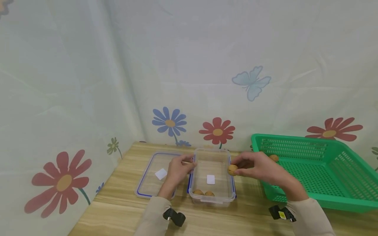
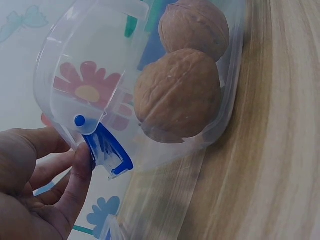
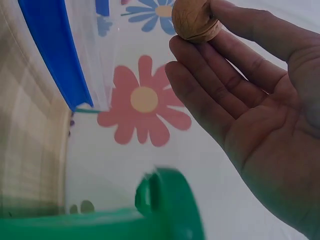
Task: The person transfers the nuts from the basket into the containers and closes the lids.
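Observation:
A clear plastic food container (image 1: 217, 168) with blue side latches stands on the table. Two walnuts (image 1: 209, 193) lie inside at its near end; they appear large in the left wrist view. My left hand (image 1: 178, 167) pinches the container's left rim, thumb and fingertips right by a blue latch (image 2: 112, 150). Over the right rim, my right hand (image 1: 260, 167) holds a walnut (image 1: 232, 169) between thumb and fingertips. In the right wrist view that walnut (image 3: 196, 20) is partly cut off by the top edge.
A clear lid (image 1: 147, 177) with a blue seal lies left of the container. To the right stands a green perforated basket (image 1: 325, 178), with a walnut (image 1: 274, 158) near its back left corner. Behind the wooden table (image 1: 118, 209) hangs a flowered curtain (image 1: 189, 82).

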Tool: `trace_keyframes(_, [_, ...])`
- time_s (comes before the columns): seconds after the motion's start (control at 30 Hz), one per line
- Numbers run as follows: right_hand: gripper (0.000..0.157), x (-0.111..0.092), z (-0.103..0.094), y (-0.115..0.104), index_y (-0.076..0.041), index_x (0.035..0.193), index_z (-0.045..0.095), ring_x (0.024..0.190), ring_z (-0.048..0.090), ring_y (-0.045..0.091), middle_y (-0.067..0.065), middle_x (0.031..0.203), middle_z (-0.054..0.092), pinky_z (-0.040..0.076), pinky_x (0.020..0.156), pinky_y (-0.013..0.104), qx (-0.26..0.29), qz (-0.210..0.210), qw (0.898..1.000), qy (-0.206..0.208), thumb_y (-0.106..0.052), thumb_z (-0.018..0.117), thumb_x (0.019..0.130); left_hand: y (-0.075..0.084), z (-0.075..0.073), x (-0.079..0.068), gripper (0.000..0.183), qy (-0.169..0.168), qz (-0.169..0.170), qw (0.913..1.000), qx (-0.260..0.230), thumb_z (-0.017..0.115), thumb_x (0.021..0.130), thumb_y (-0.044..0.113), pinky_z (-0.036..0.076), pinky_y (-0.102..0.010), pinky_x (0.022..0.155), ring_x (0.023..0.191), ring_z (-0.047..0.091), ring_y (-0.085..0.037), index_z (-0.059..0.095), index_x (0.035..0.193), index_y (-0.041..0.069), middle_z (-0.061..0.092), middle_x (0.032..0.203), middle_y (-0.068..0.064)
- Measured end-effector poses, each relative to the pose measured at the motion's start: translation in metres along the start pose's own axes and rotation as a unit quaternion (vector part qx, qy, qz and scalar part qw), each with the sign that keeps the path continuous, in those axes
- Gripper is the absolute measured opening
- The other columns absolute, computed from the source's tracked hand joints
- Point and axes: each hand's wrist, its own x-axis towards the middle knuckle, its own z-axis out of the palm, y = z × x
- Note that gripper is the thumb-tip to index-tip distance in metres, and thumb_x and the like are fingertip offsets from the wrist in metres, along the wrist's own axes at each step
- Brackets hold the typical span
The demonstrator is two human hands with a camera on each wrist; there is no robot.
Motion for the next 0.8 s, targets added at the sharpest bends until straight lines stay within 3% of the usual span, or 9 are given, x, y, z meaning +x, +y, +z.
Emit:
trace_keyframes(0.3, [0.029,0.004,0.016,-0.001,-0.009,0.114,0.067,0.093,0.065,0.017,0.000,0.103,0.068,0.055,0.077,0.027,0.024,-0.018,0.999,-0.036,-0.019,0.074,0.087,0.001,0.000,0.000,0.035,0.001,-0.003,0.9999,-0.011,0.073,0.086,0.011,0.058,-0.030,0.064,0.074,0.068,-0.019,0.067,0.119,0.002,0.069,0.100,-0.011])
trace_keyframes(0.8, [0.018,0.013,0.034,0.006,-0.014,0.102,0.070,0.086,0.066,0.015,-0.004,0.095,0.068,0.056,0.075,0.026,0.011,-0.020,0.996,-0.089,-0.017,0.076,0.085,-0.001,0.002,0.002,0.034,0.002,0.000,1.0000,-0.009,0.073,0.086,0.009,0.058,-0.029,0.062,0.076,0.068,-0.018,0.067,0.119,0.001,0.068,0.098,-0.011])
